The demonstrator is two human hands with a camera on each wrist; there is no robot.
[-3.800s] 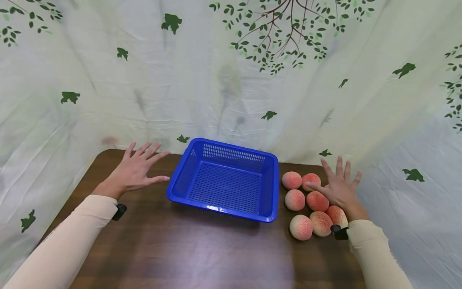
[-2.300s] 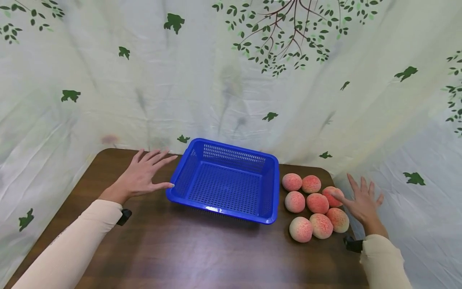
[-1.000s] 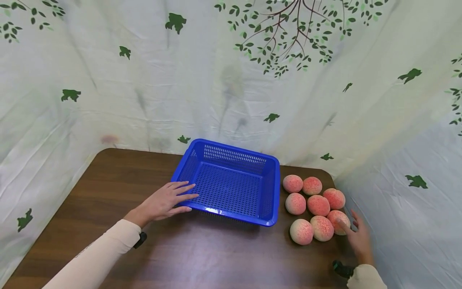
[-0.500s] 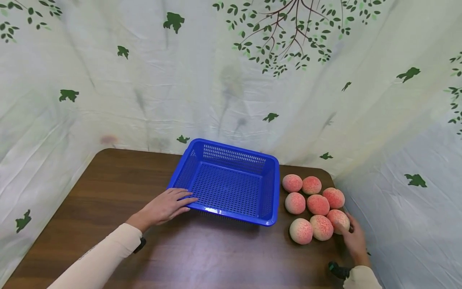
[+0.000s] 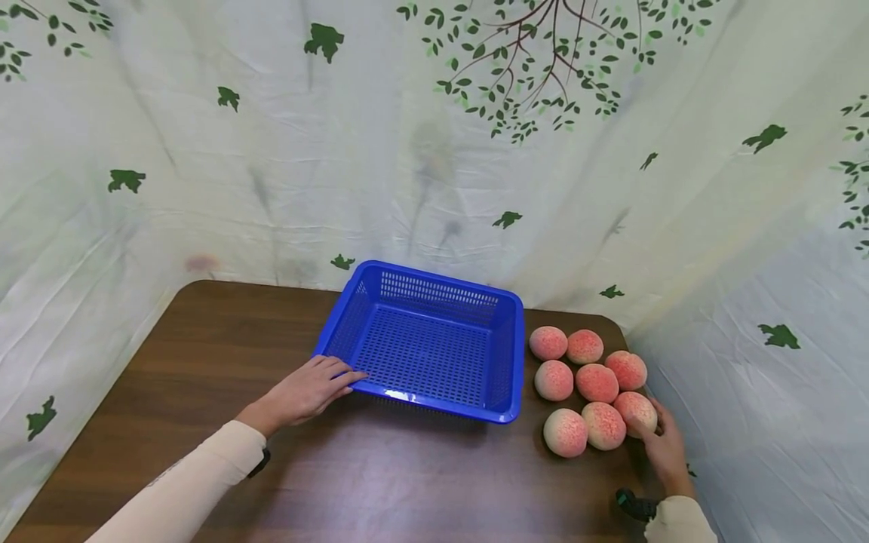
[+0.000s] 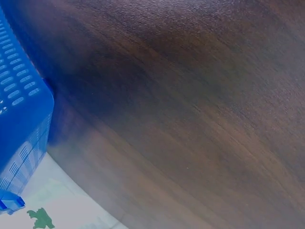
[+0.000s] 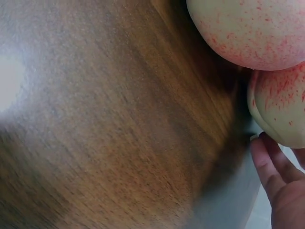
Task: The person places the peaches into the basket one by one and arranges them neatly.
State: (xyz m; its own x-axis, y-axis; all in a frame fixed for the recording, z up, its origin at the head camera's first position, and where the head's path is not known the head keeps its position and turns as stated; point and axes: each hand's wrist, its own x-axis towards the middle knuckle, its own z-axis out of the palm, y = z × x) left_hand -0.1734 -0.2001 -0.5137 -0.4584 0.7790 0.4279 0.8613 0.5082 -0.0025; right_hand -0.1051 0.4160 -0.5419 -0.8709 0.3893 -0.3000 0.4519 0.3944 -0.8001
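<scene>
A blue perforated plastic basket (image 5: pixel 428 354), with nothing inside, stands at the table's back edge in the head view. My left hand (image 5: pixel 308 391) grips its near-left corner, fingers bent over the rim; the left wrist view shows only the basket's side (image 6: pixel 26 107). To the basket's right lie several peaches, pink-red on cream. At their near-right end, my right hand (image 5: pixel 667 449) holds the outermost peach (image 5: pixel 635 413) between thumb and fingers. In the right wrist view, fingertips (image 7: pixel 262 155) press the underside of that peach (image 7: pixel 283 107), which sits against another peach (image 7: pixel 250 33).
The brown wooden table (image 5: pixel 407 483) reaches toward me. Two peaches nearest the basket, a back one (image 5: pixel 548 343) and a front one (image 5: pixel 566 433), stand close to its right wall. A white leaf-printed curtain (image 5: pixel 271 151) encloses the back and sides, close to the table's edges.
My left hand has come down from the left onto the basket's corner and its fingers have curled over the rim. My right hand has lowered toward me and closed around the near-right peach.
</scene>
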